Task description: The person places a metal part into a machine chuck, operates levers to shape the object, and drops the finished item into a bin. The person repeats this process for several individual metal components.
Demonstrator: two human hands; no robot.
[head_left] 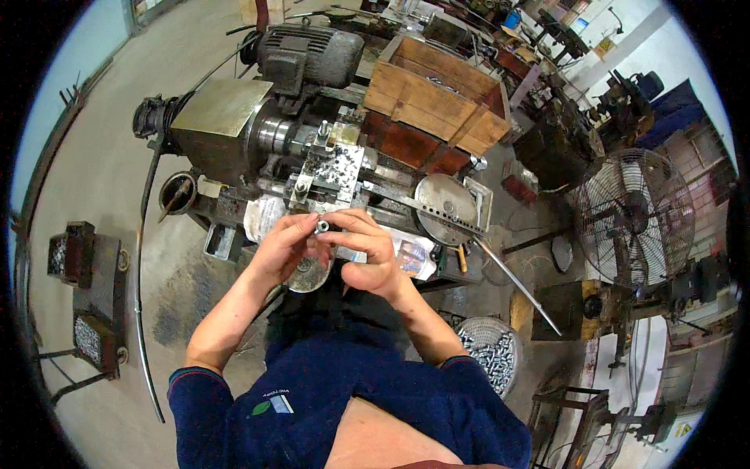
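You have a small metal part (323,226) between the fingertips of your left hand (286,244) and right hand (370,252); your grip is closed on it from both sides, over the near side of the machine (269,139). Ahead of your hands, dark chips litter its pale metal plate (341,167). A ribbed motor (308,56) stands at the back, with a wooden crate (414,103) to its right. By your right elbow, a round basket (478,323) full of shiny metal pieces rests on the grey floor (187,285), which is darkly stained to your left. Farther left are two small bins of parts; well off to the right stands a large caged fan (634,205).
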